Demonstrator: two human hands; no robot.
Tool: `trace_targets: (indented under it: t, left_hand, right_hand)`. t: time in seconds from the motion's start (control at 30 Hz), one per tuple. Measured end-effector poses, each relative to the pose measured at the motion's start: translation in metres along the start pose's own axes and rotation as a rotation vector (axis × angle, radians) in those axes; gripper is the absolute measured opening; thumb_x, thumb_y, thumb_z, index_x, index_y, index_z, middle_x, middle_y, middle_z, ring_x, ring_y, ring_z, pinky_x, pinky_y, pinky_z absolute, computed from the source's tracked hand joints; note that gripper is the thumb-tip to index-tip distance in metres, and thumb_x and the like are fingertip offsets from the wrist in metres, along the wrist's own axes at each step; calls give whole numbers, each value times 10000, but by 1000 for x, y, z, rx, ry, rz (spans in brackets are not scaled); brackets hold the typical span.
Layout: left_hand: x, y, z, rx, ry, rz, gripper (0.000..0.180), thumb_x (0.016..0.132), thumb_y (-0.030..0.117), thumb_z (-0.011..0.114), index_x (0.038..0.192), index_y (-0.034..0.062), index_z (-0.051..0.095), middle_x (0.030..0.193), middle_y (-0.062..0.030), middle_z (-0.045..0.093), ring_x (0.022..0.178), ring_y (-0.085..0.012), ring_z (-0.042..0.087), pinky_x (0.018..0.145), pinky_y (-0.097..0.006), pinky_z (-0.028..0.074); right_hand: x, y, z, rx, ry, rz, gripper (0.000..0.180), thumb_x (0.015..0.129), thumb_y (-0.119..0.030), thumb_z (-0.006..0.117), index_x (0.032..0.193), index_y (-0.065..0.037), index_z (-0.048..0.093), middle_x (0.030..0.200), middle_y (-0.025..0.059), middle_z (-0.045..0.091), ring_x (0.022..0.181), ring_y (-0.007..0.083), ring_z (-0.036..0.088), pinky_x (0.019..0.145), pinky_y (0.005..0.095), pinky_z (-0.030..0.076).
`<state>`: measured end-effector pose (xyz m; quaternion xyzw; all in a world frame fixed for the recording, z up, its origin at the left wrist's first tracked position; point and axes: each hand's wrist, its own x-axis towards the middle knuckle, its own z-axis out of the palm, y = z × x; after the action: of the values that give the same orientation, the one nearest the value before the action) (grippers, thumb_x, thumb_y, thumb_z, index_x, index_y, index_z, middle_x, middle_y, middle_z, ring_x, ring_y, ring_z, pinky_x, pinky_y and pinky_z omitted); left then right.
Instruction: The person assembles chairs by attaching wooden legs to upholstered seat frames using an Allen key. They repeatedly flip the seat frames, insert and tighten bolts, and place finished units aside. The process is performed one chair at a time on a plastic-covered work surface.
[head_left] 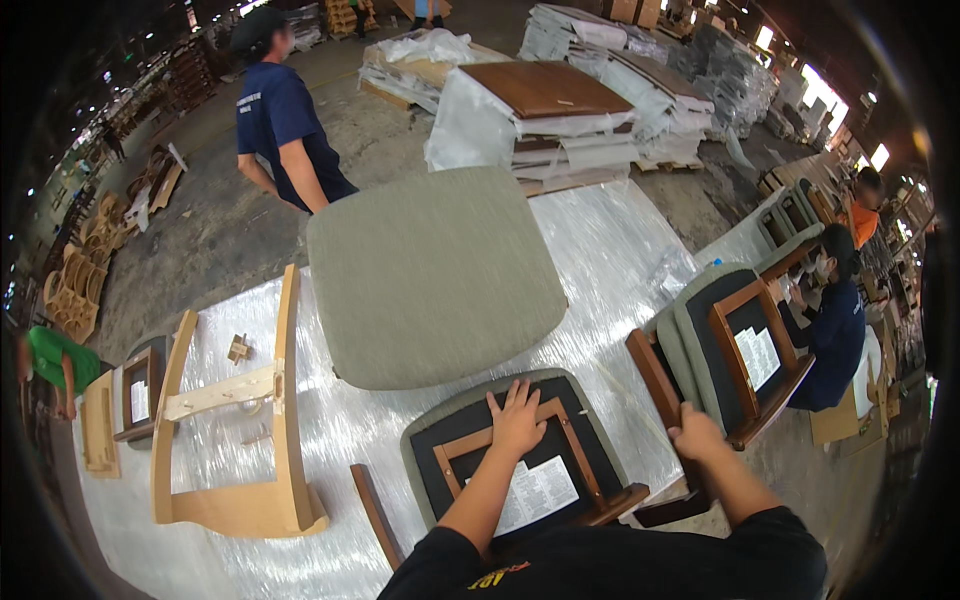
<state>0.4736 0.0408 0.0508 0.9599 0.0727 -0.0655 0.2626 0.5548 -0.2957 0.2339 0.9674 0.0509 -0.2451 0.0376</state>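
Observation:
My left hand (517, 418) rests flat, fingers spread, on the black underside of an upturned seat cushion (455, 420) with a brown wooden frame and a white paper label. My right hand (695, 436) grips the edge of a second grey-green cushion (700, 335) that stands tilted on its side, its dark underside, wood frame and label facing right. A third grey-green seat cushion (430, 275) lies face up just beyond my left hand.
The work table is covered in shiny plastic wrap (610, 250). A pale wooden chair frame (240, 430) lies at left. A person in a dark blue shirt (285, 125) stands beyond the table. Another person (835, 330) works at right. Wrapped stacks of panels (560, 100) sit behind.

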Motion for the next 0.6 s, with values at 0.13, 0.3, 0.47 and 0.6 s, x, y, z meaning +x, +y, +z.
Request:
trace_targets:
  t: [0.13, 0.3, 0.47, 0.6]
  left_hand:
    - [-5, -5, 5, 25, 51, 14, 808, 870, 416, 800, 1573, 157, 498, 1708, -138, 337, 1612, -291, 248, 1246, -745, 98]
    - [4, 3, 8, 162, -16, -42, 851, 923, 558, 726, 1626, 183, 426, 1750, -129, 244, 1638, -287, 176, 1258, -723, 108]
    - [2, 7, -3, 176, -41, -47, 838, 944, 574, 695, 1634, 191, 413, 1758, -122, 227, 1642, -285, 157, 1259, -720, 112]
    - [1, 8, -6, 178, -61, -54, 814, 966, 557, 672, 1636, 180, 402, 1762, -122, 212, 1644, -283, 147, 1259, -723, 110]
  right_hand:
    - [3, -58, -138, -38, 239, -306, 700, 962, -286, 700, 1553, -61, 400, 1225, 332, 679, 1129, 511, 662, 993, 549, 527]
    - [45, -196, -309, -191, 552, -621, 688, 962, -257, 661, 1599, -137, 428, 1294, 288, 683, 1187, 452, 658, 1007, 511, 517]
    - [67, -345, -378, -320, 550, -737, 611, 932, -193, 645, 1534, -176, 541, 1350, 188, 695, 1266, 388, 648, 1046, 483, 523]
    - [84, -430, -377, -510, 545, -608, 591, 906, -139, 625, 1489, -231, 604, 1361, 128, 707, 1290, 342, 657, 1033, 484, 543]
